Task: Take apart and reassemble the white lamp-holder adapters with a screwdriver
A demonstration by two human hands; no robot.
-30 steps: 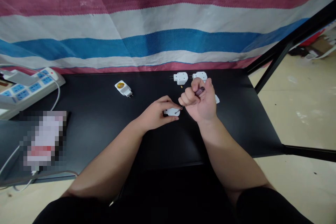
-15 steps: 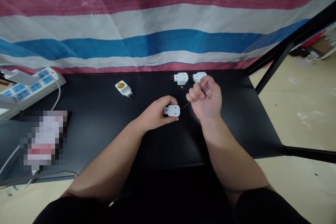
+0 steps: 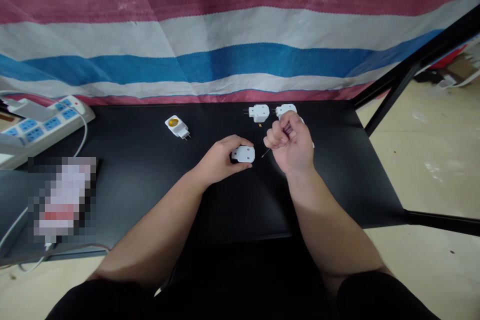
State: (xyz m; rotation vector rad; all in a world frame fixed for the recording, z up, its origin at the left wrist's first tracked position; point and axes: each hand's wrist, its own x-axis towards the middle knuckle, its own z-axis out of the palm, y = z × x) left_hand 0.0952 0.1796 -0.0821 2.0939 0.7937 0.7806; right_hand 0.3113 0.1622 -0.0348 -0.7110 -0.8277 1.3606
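Observation:
My left hand (image 3: 219, 161) grips a small white plug adapter (image 3: 243, 153) just above the black table (image 3: 150, 180), fingers wrapped round its left side. My right hand (image 3: 292, 144) is a fist around a small screwdriver with a purple handle (image 3: 288, 129); its thin metal tip (image 3: 265, 152) points down-left, a short way from the adapter. Two more white adapters (image 3: 258, 112) (image 3: 285, 109) lie just behind my right hand. Another white adapter with a yellow centre (image 3: 176, 126) lies to the left.
A white power strip with blue sockets (image 3: 41, 127) and its cable sit at the table's left end, above a blurred patch. A striped red, white and blue tarp (image 3: 225, 55) hangs behind. A black frame bar (image 3: 393, 85) rises at the right, beside open floor.
The screwdriver tip has come off the adapter and drawn back to the right. My left hand has shifted the adapter slightly up and left.

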